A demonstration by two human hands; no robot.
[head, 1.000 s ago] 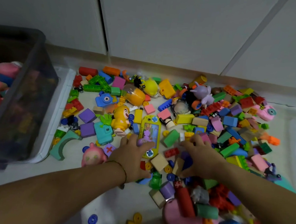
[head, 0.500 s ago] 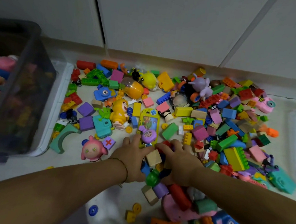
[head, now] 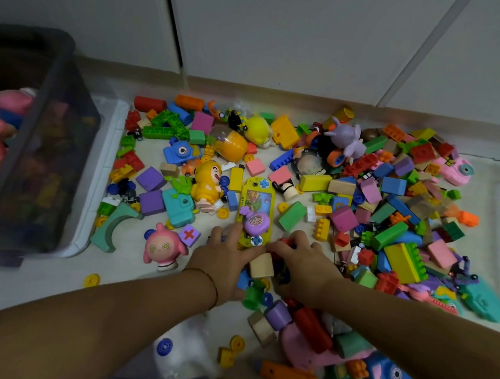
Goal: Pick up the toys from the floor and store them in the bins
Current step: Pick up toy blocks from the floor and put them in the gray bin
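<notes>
The left hand [head: 225, 264] and right hand [head: 306, 272] lie cupped on the floor [head: 46, 291], fingers [head: 233, 230] lightly bent, hemming in a wooden block [head: 261, 264] without gripping it, while the dark bin [head: 65, 114] stands off left, nearest the left hand.

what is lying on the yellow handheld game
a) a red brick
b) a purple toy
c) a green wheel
b, a purple toy lies on the lower half of the yellow handheld game
</notes>
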